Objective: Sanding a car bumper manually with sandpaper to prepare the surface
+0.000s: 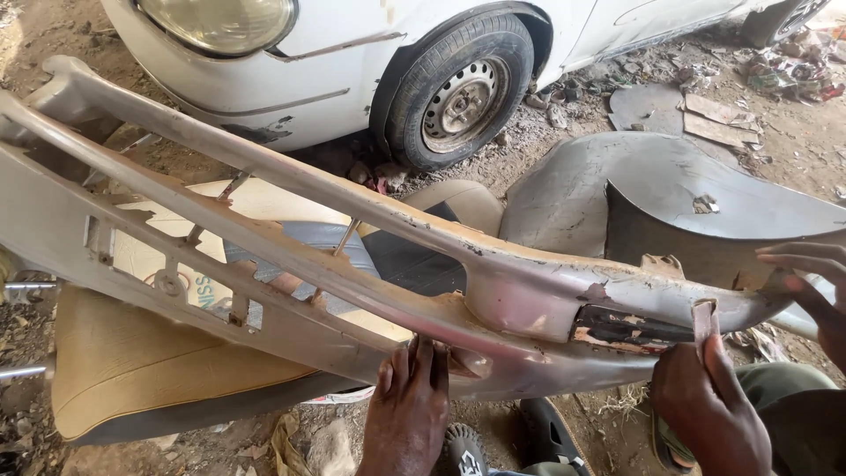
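Note:
A long, worn grey car bumper (291,238) with patches of bare filler lies slanted across the view, from upper left to lower right. My left hand (407,410) presses flat against its lower edge near the middle. Further right, my right hand (709,410) pinches a small brown strip of sandpaper (703,319), held upright against the bumper beside a dark rectangular recess (627,330). Another person's hand (809,280) grips the bumper's right end.
A tan and grey car seat (132,370) lies under the bumper. A white car (352,62), with its front wheel (460,92), stands behind. A grey fender panel (670,185) rests on the dirt at right. Sandalled feet (546,436) and scattered rubbish surround me.

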